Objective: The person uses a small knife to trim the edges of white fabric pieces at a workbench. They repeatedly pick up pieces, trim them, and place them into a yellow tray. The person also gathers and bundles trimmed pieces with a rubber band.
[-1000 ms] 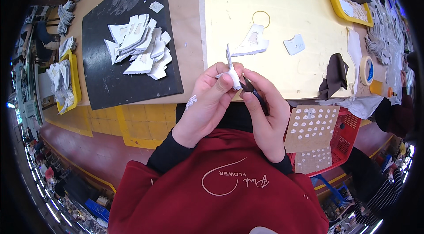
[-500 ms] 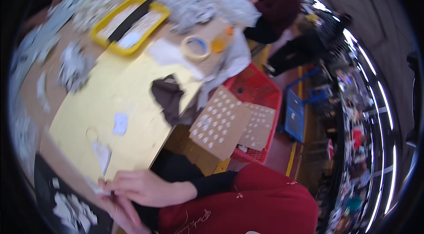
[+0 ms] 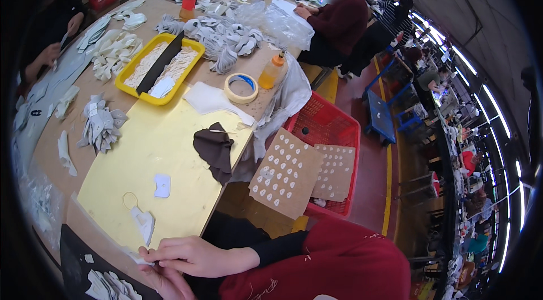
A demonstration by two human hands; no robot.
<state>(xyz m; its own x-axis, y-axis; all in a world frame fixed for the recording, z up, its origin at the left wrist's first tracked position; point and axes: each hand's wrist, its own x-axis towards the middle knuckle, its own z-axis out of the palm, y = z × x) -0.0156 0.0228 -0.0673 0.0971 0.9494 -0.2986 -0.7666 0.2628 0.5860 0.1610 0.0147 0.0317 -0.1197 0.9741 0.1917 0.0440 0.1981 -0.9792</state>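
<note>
fingers [image 3: 148, 255] of right hand [image 3: 195, 256] pinch a small white piece [image 3: 137, 258] at the surface [image 3: 169, 147] edge | left hand [image 3: 164, 283] under it, grip cannot tell | piece looks thin, light, floppy: hold by its edge | tape roll [image 3: 241, 88], 1 yellow tray [image 3: 160, 68], orange bottle [image 3: 270, 71] beyond | red crate [image 3: 331, 130] with 2 dotted cards [image 3: 287, 172] right
</note>
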